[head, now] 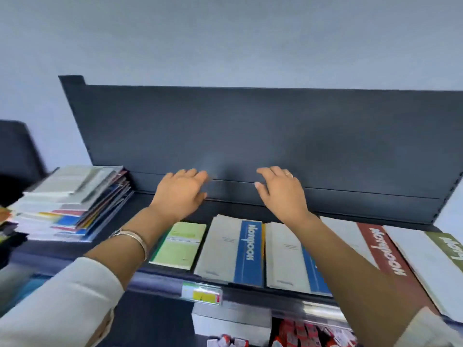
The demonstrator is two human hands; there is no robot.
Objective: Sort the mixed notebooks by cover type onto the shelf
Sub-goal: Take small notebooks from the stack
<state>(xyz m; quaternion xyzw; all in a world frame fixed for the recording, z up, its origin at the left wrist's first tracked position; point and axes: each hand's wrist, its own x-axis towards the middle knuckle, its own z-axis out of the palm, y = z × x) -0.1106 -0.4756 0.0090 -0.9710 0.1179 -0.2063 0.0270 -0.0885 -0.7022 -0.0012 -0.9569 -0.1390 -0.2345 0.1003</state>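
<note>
Landmark: the blue-band notebook (233,249), lying flat at the middle of the dark shelf (160,278). Its cover is matt grey card with a blue strip down its right side. White lettering on the strip reads "Notebook", upside down from this view.

- Just right of it: a second grey notebook (285,254) with the same blue strip, partly under the right forearm.
- Further right: a red-band notebook (385,249), same white word, then an olive-band notebook (448,244) whose lettering is cut off at the frame edge.
- Just left of it: a smaller pale green notebook (179,242), with print too small to read.
- Well left of it: the mixed stack (72,206), fanned and uneven, grey covers on top and coloured edges below.

Left hand (180,194) and right hand (281,191) hover behind the blue-band notebook, near the smooth dark back panel (275,134). Fingers are loosely spread and hold nothing.

There is a metal bracelet (135,240) on the left wrist and a ring (289,175) on the right hand. The sleeves are cream.

Below the landmark, a yellow-green price label (201,293) sits on the shelf edge, its print blurred.
</note>
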